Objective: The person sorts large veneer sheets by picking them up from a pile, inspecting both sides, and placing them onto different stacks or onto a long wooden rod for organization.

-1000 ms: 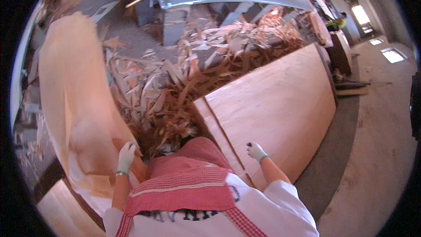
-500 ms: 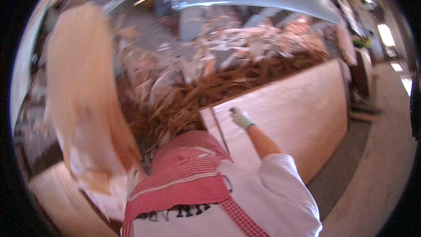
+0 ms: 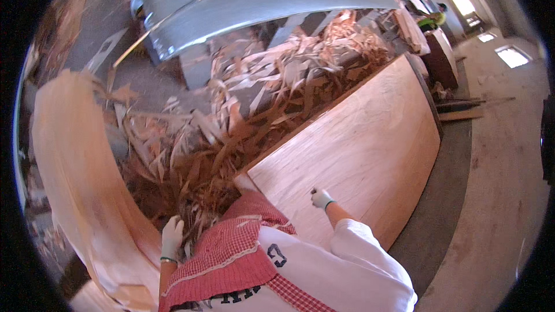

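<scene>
The person's gloved left hand [image 3: 171, 236] grips, with fingers curled, the near right edge of a thin veneer sheet [image 3: 81, 185] that bows up on the left, its long axis running from near to far. The gloved right hand [image 3: 321, 198] rests loosely closed on the stacked veneer sheets [image 3: 370, 138] at the right, holding nothing. The sheet looks light, floppy and easy to crack, so it is best held at the edge with both hands; scraps [image 3: 243, 115] lie behind.
</scene>
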